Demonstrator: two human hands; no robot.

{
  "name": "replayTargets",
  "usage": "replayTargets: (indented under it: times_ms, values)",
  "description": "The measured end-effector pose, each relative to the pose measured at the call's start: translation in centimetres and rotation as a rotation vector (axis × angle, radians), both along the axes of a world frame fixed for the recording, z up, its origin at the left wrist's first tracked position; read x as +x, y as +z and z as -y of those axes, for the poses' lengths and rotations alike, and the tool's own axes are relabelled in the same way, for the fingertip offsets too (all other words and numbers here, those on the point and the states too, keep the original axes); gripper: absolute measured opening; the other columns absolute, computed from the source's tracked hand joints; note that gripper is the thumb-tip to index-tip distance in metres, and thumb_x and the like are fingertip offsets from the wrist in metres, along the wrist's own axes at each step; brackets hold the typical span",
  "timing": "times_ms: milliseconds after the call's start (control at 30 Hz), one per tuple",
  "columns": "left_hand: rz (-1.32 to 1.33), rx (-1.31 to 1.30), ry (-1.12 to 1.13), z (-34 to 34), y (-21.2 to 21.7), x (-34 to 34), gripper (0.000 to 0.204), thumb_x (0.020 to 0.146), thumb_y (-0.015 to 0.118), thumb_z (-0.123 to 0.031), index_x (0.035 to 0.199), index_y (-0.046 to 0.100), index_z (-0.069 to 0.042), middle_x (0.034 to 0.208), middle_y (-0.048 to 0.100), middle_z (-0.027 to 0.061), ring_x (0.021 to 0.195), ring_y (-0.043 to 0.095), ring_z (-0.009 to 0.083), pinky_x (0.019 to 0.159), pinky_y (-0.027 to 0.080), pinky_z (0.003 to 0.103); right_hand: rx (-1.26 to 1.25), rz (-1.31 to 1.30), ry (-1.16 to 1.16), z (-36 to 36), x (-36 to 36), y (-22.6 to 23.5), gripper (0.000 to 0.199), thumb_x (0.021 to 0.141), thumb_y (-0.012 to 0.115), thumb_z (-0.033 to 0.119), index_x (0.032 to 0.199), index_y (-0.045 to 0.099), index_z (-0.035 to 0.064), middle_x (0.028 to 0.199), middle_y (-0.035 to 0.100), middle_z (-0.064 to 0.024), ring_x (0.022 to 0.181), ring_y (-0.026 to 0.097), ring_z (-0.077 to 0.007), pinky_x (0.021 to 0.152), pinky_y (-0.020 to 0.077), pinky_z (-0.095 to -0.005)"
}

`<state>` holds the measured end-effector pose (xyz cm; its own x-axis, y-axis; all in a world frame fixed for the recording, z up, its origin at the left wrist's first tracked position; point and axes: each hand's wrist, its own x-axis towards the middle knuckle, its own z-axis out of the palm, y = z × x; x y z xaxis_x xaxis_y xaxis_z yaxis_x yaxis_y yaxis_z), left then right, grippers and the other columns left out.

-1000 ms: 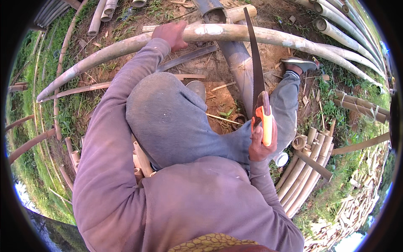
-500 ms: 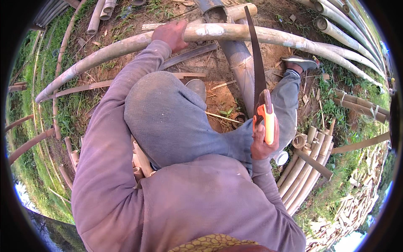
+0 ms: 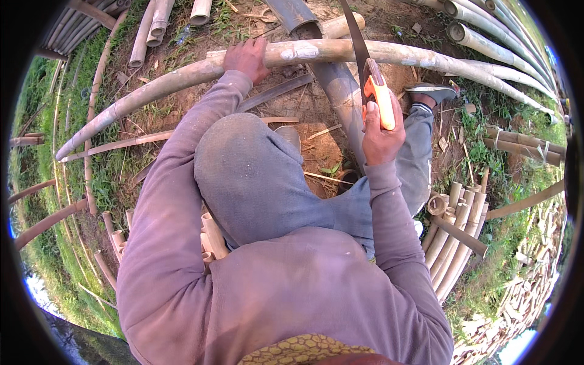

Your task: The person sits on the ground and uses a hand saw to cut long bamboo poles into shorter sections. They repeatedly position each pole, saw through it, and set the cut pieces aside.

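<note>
A long bamboo pole (image 3: 176, 83) lies crosswise in front of me, its ends bending down toward the sides of the view. My left hand (image 3: 246, 59) is wrapped over it, left of a pale patch on its surface. In my right hand (image 3: 384, 139) is a hand saw (image 3: 380, 100) with an orange and dark handle. Its dark blade points away from me and crosses over the pole to the right of the patch. Whether the teeth touch the pole I cannot tell. Beneath the pole runs a thick, dark bamboo piece (image 3: 342, 97).
Short cut bamboo pieces (image 3: 457, 234) are stacked at the right, with more beside my left thigh (image 3: 214, 236). Long poles (image 3: 480, 44) lie at the far right, others at the far left. My bent leg (image 3: 249, 164) and outstretched foot (image 3: 433, 92) are near the pole.
My right hand has moved forward, away from my body, carrying the saw farther across the pole. My left hand stays on the pole; the view has shifted slightly.
</note>
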<state>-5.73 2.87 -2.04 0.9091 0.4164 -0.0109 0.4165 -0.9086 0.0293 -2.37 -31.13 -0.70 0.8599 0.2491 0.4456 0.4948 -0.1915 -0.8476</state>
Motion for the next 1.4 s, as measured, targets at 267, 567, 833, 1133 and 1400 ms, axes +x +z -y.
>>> replayTargets:
  times_ms: [267,567,833,1133,1400]
  values:
    - [-0.235,-0.174,-0.112,-1.6,1.7,1.8,0.089,0.071,0.092,-0.054,0.138,0.055,-0.009,0.127,0.072,0.0183,0.119,0.07,0.0416,0.104,0.054,0.051,0.02,0.075,-0.017,0.5,-0.1,-1.4,0.046,0.103,0.074,0.012,0.144,0.061,-0.0061,0.131,0.071,-0.0148,0.106,0.07,-0.0173,0.091,0.0566,-0.0298]
    - [-0.241,-0.255,-0.146,-2.5,0.9,3.1,0.084,0.068,0.086,-0.043,0.142,0.062,-0.01,0.119,0.077,0.0203,0.11,0.074,0.0392,0.099,0.058,0.047,0.141,-0.151,-0.015,2.1,-0.3,-4.1,0.047,0.101,0.075,0.012,0.142,0.062,-0.009,0.138,0.07,-0.0197,0.125,0.068,-0.0255,0.109,0.052,-0.0364]
    - [-0.25,-0.237,-0.159,-3.0,0.5,2.9,0.086,0.068,0.084,-0.044,0.144,0.061,-0.012,0.12,0.077,0.0209,0.109,0.074,0.0395,0.1,0.058,0.047,0.082,-0.232,-0.017,9.1,-7.5,-2.8,0.043,0.103,0.071,0.008,0.14,0.062,-0.0115,0.135,0.07,-0.0236,0.124,0.069,-0.0295,0.106,0.0538,-0.0379]
    - [-0.303,-0.217,-0.131,-1.9,2.4,2.5,0.083,0.069,0.084,-0.045,0.142,0.061,-0.013,0.122,0.077,0.0193,0.113,0.073,0.0389,0.101,0.058,0.048,0.156,-0.19,0.03,0.3,1.4,-1.9,0.043,0.101,0.074,0.008,0.14,0.063,-0.0077,0.134,0.072,-0.0175,0.122,0.07,-0.0222,0.105,0.0545,-0.0348]
    - [-0.317,-0.268,-0.13,-1.5,1.7,1.8,0.084,0.068,0.084,-0.043,0.144,0.062,-0.013,0.122,0.077,0.0192,0.112,0.074,0.0379,0.1,0.058,0.048,0.151,-0.151,0.034,1.6,0.3,-3.1,0.047,0.104,0.071,0.013,0.145,0.06,-0.0074,0.137,0.07,-0.0185,0.121,0.069,-0.0247,0.105,0.054,-0.0358]
